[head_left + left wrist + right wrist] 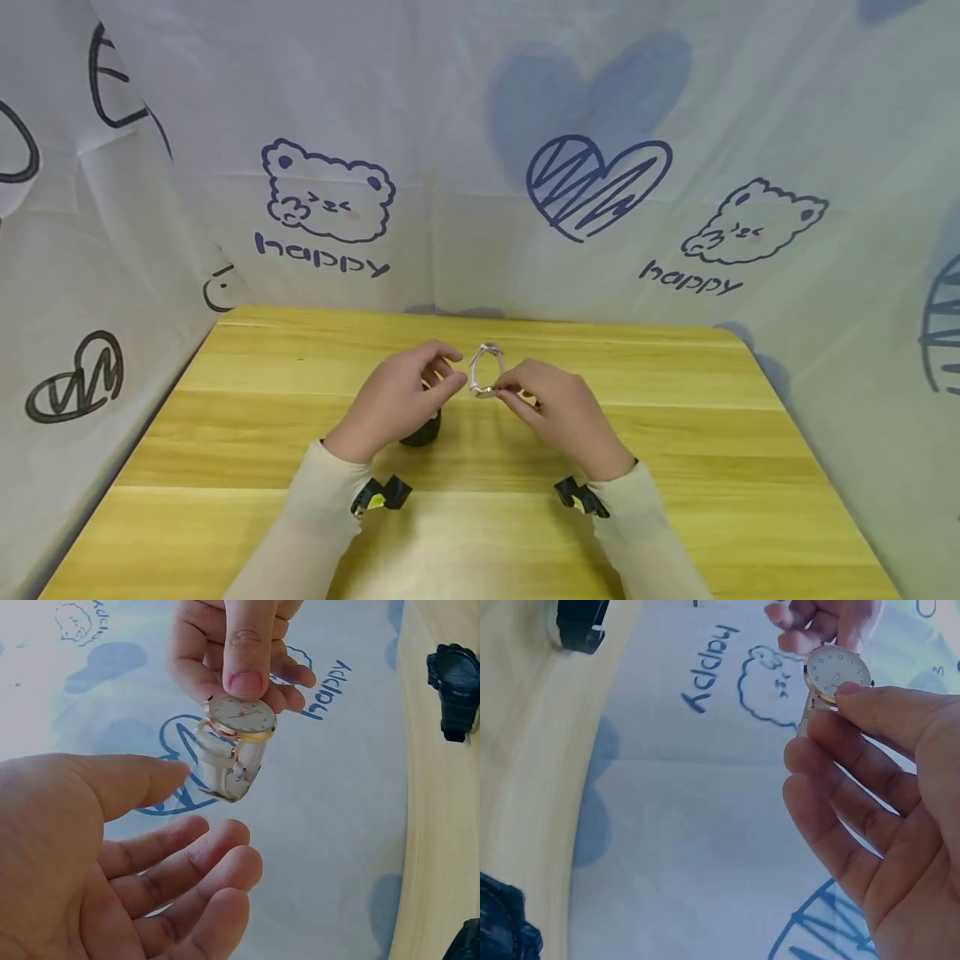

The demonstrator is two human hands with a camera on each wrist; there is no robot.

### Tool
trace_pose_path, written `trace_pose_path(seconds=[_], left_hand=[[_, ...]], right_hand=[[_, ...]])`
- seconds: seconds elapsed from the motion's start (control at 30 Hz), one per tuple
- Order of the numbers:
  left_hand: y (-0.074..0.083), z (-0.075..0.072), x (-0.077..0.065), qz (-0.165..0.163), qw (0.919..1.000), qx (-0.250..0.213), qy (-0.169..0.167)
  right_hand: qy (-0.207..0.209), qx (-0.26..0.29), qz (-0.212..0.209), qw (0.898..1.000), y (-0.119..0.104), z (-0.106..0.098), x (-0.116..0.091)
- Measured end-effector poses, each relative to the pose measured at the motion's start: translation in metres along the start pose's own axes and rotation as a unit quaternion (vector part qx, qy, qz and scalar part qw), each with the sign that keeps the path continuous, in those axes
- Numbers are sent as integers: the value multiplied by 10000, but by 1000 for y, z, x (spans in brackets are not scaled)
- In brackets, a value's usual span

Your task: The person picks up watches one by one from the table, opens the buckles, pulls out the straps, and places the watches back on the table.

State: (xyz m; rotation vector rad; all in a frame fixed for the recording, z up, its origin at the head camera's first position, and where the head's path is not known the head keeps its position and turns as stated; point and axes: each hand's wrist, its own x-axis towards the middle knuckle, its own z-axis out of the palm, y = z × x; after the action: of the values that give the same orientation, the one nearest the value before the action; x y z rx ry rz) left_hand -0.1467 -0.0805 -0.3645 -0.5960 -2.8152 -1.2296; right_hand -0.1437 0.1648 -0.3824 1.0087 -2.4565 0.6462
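Observation:
My right hand (558, 408) pinches a white-strapped wristwatch (486, 390) between thumb and fingers, holding it above the table. The right wrist view shows its round white dial with a gold rim (821, 694), the thumb lying over the dial's lower edge. Below the case, the white strap (217, 769) hangs in a loop in the left wrist view. My left hand (401, 396) is just left of the watch, thumb and fingers spread apart with nothing between them. In the left wrist view its thumb (142, 784) points toward the strap.
A black wristwatch (425, 431) is on the wooden table (480, 533) by my left hand, partly hidden by it. Another black watch (456, 682) appears at the right edge of the left wrist view. A white cloth (450, 125) with blue drawings hangs behind the table.

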Motion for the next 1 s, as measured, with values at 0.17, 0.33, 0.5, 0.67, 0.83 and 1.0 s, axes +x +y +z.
trace_pose_path(seconds=[0.17,0.33,0.5,0.67,0.83,1.0], left_hand=[[1,-2,-2,-250,9992,-304,64],[-3,-3,-2,-409,9985,-347,78],[-4,-5,-2,-398,9987,-319,70],[-6,-4,-1,-352,9986,-394,-7],[-6,-4,0,-368,9974,-622,-33],[-6,-7,0,-85,9985,-533,40]], right_hand=[[194,9,-552,9983,-6,3,2],[281,-2,-788,9965,-8,7,2],[178,-74,-896,9958,-9,10,3],[-14,-150,-983,9950,-11,11,4],[-137,-175,-1035,9944,-12,12,4],[200,241,-486,9983,-15,12,7]])
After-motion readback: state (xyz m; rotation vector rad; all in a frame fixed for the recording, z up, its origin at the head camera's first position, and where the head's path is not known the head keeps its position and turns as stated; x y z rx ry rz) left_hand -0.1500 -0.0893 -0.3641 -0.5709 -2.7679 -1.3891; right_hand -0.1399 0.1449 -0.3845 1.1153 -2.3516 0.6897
